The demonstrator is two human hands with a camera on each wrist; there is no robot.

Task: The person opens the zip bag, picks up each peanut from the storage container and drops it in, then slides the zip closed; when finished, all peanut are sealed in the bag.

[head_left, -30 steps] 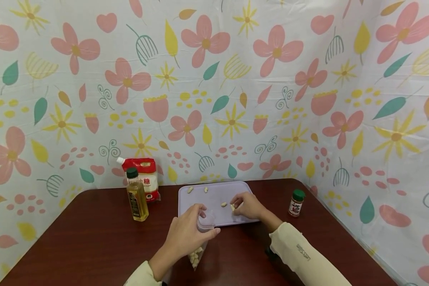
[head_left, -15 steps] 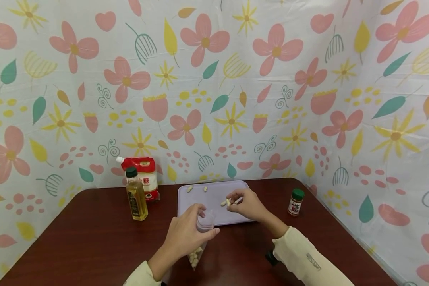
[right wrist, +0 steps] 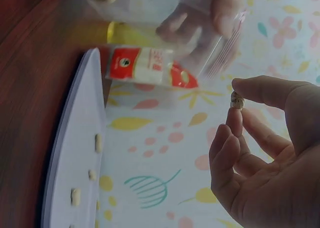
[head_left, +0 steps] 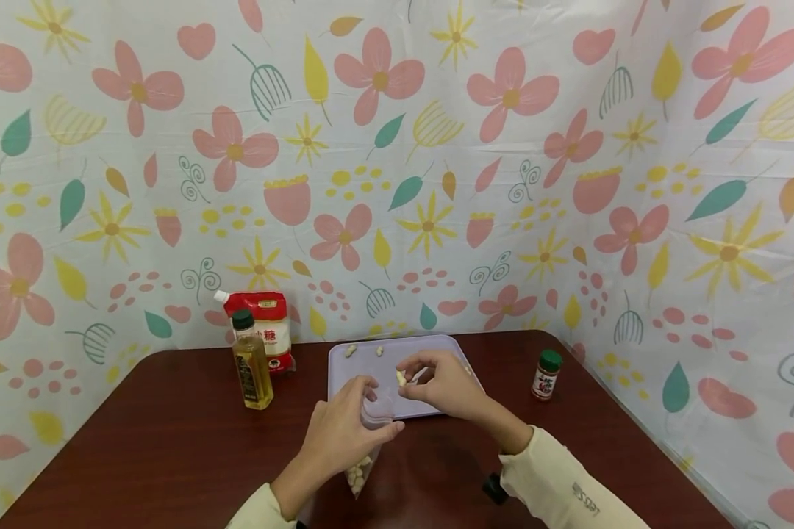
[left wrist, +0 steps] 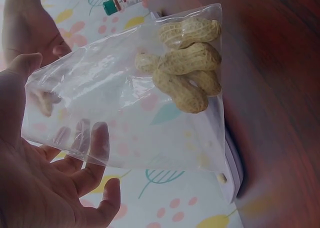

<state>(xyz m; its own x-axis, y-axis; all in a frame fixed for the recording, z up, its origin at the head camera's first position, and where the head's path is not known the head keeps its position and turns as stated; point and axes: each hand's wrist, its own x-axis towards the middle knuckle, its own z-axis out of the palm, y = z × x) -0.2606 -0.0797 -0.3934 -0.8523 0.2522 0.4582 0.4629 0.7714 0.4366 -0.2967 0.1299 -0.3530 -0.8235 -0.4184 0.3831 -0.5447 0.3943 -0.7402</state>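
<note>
My left hand (head_left: 336,433) holds a clear zip bag (left wrist: 115,93) near its mouth, thumb on one side and fingers on the other. Several unshelled peanuts (left wrist: 187,63) lie at the bottom of the bag, which hangs above the table. Just right of the bag's mouth, my right hand (head_left: 450,386) pinches one peanut (right wrist: 237,101) between thumb and fingertips. Behind both hands lies a pale lilac tray (head_left: 430,349) with a few loose peanuts on it; the hands cover part of it in the head view.
An oil bottle (head_left: 254,367) and a red and white sugar pouch (head_left: 273,330) stand at the back left. On the right stands a small green-capped jar (head_left: 546,376). The dark wooden table (head_left: 172,441) meets a flowered cloth (head_left: 384,184) behind.
My right hand has lifted the pinched peanut off the tray and carried it left, towards the bag. My left hand and the bag have barely moved.
</note>
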